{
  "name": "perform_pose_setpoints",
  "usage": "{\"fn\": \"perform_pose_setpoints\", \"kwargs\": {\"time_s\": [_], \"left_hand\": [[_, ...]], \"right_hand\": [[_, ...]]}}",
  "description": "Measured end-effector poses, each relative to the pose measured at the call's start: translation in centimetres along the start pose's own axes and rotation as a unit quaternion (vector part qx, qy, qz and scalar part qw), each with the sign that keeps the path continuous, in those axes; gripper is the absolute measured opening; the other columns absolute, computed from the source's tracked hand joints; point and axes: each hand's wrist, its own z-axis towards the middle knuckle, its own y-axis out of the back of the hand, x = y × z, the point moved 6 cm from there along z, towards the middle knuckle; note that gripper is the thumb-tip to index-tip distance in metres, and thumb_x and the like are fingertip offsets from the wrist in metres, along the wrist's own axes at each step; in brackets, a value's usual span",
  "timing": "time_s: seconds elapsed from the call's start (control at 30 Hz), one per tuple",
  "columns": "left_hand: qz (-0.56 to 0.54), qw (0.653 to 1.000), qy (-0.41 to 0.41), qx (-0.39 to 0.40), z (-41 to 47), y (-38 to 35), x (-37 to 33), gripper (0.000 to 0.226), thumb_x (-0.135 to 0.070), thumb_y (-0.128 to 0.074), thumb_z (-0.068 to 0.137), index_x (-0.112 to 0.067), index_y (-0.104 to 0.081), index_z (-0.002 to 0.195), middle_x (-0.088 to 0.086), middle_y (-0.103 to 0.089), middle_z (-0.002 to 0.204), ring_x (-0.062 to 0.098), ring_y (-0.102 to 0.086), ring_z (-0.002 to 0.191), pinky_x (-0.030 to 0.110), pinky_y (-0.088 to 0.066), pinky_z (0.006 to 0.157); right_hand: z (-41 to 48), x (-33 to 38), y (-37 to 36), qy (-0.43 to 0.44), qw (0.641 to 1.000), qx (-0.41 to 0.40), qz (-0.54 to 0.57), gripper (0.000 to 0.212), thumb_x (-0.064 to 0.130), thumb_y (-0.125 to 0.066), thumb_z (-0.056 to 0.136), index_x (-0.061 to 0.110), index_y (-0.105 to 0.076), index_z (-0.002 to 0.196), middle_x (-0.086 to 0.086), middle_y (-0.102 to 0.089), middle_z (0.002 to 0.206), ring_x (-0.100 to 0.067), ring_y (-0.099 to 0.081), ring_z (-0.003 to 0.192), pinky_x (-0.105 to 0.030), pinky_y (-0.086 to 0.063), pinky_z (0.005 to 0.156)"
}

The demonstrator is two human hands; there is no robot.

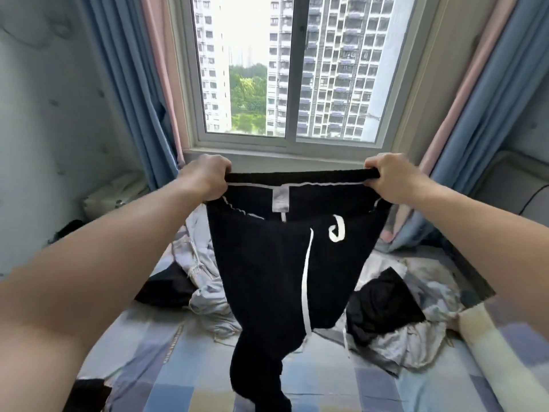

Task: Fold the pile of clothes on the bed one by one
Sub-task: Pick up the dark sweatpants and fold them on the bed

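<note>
Black soft trousers with a white cord (285, 263) are hanging in the air over the bed with the blue and grey checked sheet (166, 376), in front of the big glass window (291, 69). The left hand (205, 178) is keeping a tight grip on the left end of the waistband. The right hand (392, 179) is keeping a tight grip on the right end. The waistband is stretching flat between them. The trouser legs are dangling down towards the sheet. A messy heap of pale grey and black clothes (386, 316) is lying on the bed behind the trousers. Long blue and pink curtains (124, 84) are hanging at both sides of the window
</note>
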Motion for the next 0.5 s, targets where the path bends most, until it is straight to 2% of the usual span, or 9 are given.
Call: {"fn": "perform_pose_setpoints", "kwargs": {"time_s": [0.17, 0.23, 0.3, 0.37, 0.43, 0.5], "left_hand": [[-0.028, 0.997, 0.055, -0.034, 2.3, 8.5, 1.7, 0.027, -0.001, -0.051, 0.088, -0.018, -0.064, 0.103, 0.004, -0.064, 0.103, 0.024, -0.060, 0.094, 0.037, -0.051, 0.075], [-0.039, 0.995, 0.085, -0.036, 2.7, 11.0, 2.2, 0.026, 0.000, -0.048, 0.088, -0.013, -0.064, 0.106, 0.007, -0.065, 0.098, 0.024, -0.065, 0.086, 0.035, -0.053, 0.068], [-0.102, 0.986, 0.130, -0.038, 2.9, 12.8, 3.1, 0.026, -0.001, -0.041, 0.090, -0.007, -0.062, 0.105, 0.011, -0.068, 0.094, 0.025, -0.073, 0.074, 0.037, -0.061, 0.064], [-0.253, 0.950, 0.177, -0.044, 3.1, 13.8, 3.7, 0.030, -0.003, -0.032, 0.094, -0.002, -0.059, 0.109, 0.018, -0.070, 0.097, 0.029, -0.076, 0.068, 0.046, -0.064, 0.067], [-0.383, 0.899, 0.201, -0.063, 3.2, 14.7, 4.1, 0.036, -0.003, -0.026, 0.096, 0.002, -0.058, 0.111, 0.020, -0.070, 0.099, 0.032, -0.076, 0.074, 0.051, -0.063, 0.073], [-0.427, 0.880, 0.194, -0.071, 3.4, 15.7, 4.8, 0.038, -0.003, -0.028, 0.096, -0.001, -0.061, 0.113, 0.018, -0.073, 0.100, 0.029, -0.074, 0.078, 0.049, -0.063, 0.075]], "right_hand": [[3.7, 0.8, 7.4, -0.050, 0.997, -0.056, 0.007, 0.014, 0.006, -0.058, 0.091, 0.019, -0.058, 0.087, 0.001, -0.056, 0.083, -0.027, -0.054, 0.088, -0.031, -0.037, 0.071], [4.7, 1.7, 9.4, -0.070, 0.995, -0.059, 0.028, 0.015, 0.002, -0.053, 0.087, 0.016, -0.059, 0.085, -0.001, -0.057, 0.084, -0.027, -0.052, 0.086, -0.030, -0.035, 0.062], [5.4, 2.3, 10.6, -0.080, 0.993, -0.056, 0.067, 0.018, -0.003, -0.048, 0.081, 0.011, -0.060, 0.083, -0.008, -0.060, 0.087, -0.030, -0.054, 0.085, -0.028, -0.037, 0.061], [5.9, 3.6, 11.3, -0.063, 0.987, -0.052, 0.135, 0.027, -0.007, -0.043, 0.077, 0.011, -0.061, 0.083, -0.011, -0.063, 0.086, -0.030, -0.058, 0.086, -0.030, -0.041, 0.064], [6.3, 4.9, 11.7, -0.036, 0.978, -0.048, 0.202, 0.034, -0.010, -0.043, 0.081, 0.015, -0.064, 0.091, -0.010, -0.065, 0.089, -0.024, -0.060, 0.084, -0.029, -0.044, 0.067], [6.6, 5.8, 11.9, -0.007, 0.968, -0.030, 0.248, 0.025, -0.001, -0.054, 0.091, 0.016, -0.068, 0.104, -0.010, -0.070, 0.095, -0.022, -0.063, 0.086, -0.033, -0.049, 0.076]]}}
